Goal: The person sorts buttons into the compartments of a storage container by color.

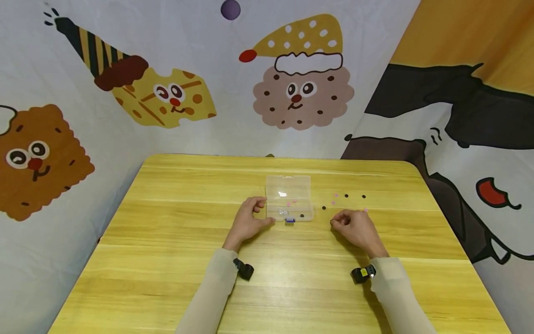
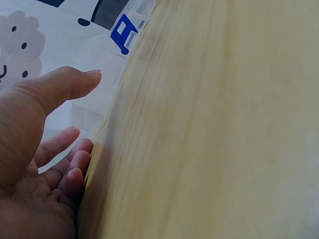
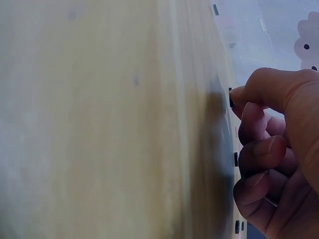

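Note:
A clear plastic box stands with its lid raised and a blue latch at the front. Inside lie a few small pink, clear and black pieces. My left hand is at the box's left side, thumb extended along the front left corner and fingers loosely bent by the side wall. To the right of the box, my right hand pinches a small black disc between thumb and forefinger, low over the table. The other fingers of that hand are curled in.
Several small black discs and pink pieces lie scattered on the wooden table beyond and beside the right hand. A cloth with cartoon prints hangs behind the table's far edge.

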`<state>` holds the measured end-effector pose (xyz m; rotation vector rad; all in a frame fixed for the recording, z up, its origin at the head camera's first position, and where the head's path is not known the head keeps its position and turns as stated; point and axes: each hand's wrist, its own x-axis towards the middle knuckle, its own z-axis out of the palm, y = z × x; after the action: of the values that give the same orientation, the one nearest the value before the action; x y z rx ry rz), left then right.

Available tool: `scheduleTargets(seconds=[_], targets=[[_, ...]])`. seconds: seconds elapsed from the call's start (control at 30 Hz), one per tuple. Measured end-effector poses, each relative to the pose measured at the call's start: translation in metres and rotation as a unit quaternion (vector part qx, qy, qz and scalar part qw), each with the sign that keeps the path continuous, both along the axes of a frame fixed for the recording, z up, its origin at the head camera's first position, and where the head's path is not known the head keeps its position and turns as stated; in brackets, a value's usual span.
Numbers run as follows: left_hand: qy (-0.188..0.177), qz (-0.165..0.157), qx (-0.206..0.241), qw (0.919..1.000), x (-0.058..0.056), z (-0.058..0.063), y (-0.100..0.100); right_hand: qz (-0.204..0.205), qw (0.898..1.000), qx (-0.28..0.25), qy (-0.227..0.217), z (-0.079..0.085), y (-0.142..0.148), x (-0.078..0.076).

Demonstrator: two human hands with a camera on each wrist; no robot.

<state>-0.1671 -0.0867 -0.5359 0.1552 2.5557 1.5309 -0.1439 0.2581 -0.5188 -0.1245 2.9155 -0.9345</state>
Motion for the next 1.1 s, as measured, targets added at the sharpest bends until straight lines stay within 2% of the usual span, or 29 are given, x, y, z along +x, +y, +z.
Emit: scheduleTargets(seconds=[0.6,1.1], targets=[[-0.002,0.001,0.006,1.0,0.0,0.0,0.0,-0.002,1.0,-0.008,-0.005,0.0,-0.009,-0.001],[0.001,0.001,0.003,1.0,0.0,0.001,0.0,0.011,1.0,-0.026,0.003,0.003,-0.016,-0.003]])
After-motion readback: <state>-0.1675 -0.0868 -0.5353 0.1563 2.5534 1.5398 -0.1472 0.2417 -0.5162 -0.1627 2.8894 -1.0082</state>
